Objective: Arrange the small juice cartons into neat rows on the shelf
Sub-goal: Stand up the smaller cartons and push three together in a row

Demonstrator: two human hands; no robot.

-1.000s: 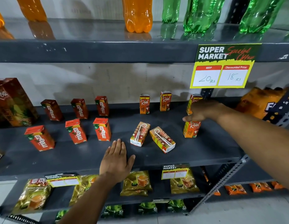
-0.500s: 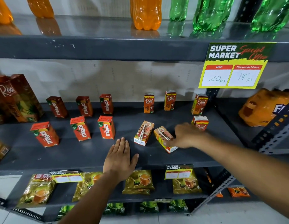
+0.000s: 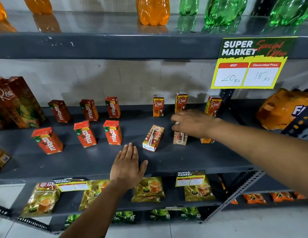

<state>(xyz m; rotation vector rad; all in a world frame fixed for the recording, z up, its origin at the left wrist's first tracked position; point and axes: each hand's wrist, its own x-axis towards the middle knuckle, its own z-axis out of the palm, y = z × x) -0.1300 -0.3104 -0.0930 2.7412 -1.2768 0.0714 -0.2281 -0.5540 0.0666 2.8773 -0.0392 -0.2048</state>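
On the grey metal shelf, a big glossy Real carton stands at the far left. Next come six small red Maaza cartons, boxy and upright: three along the back, three in front, each a smooth printed cardboard block. The left hand lies flat, palm down and fingers spread slightly, on the bare front of the shelf, holding nothing. Just right of its fingertips, one orange Real carton lies on its back with a wrapped straw showing on top. Behind it three small Real cartons stand upright in a back row. The right hand reaches in from the right and closes from above on a carton held upright, straw side toward the camera; whether its base touches the shelf cannot be told. Another orange carton stands mostly hidden under the wrist. A yellow price sign hangs from the shelf above.
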